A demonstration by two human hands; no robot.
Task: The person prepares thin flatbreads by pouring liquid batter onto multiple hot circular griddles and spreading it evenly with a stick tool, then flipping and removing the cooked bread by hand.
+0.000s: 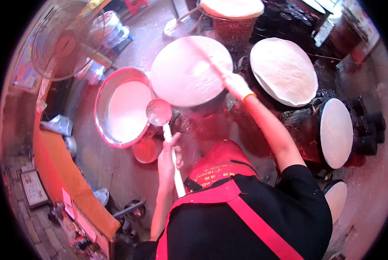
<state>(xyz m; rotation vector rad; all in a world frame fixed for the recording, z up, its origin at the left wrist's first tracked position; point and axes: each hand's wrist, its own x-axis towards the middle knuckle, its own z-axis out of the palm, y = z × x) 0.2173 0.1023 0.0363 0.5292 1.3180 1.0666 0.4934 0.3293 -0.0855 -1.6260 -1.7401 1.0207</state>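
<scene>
"What does the left hand have?"

"A ladle [159, 112] with a long, pale handle. The fingers of the left hand [168, 160] are curled around that handle, with one digit pointing up beside it."

"Where is the ladle's bowl?"

"Over the right rim of a wide metal basin [100, 108] of white batter [129, 110], as seen from above. I can't tell whether bowl and rim touch."

"And the right hand?"

"The right hand [237, 86] has its fingers closed around a thin reddish stick [210, 60]. That slants forward and left over a pale batter sheet [181, 71] on a round griddle [214, 104], just right of the basin. The stick is blurred, so contact with the sheet is unclear."

"Anything close by?"

"A small red tub [145, 151] sits just below the basin. Right of the griddle is a second griddle [263, 94], its pale round sheet [285, 69] folded slightly at the lower edge. Farther right and nearer the person stands a third griddle [319, 130], also covered in a pale layer."

"And farther out?"

"A caged fan [65, 45] at upper left, and an orange counter [68, 173] curving down the left side."

"What's the person wearing?"

"A black shirt [289, 208], a red apron [220, 162] and a yellow wristband [248, 96] on the right."
</scene>
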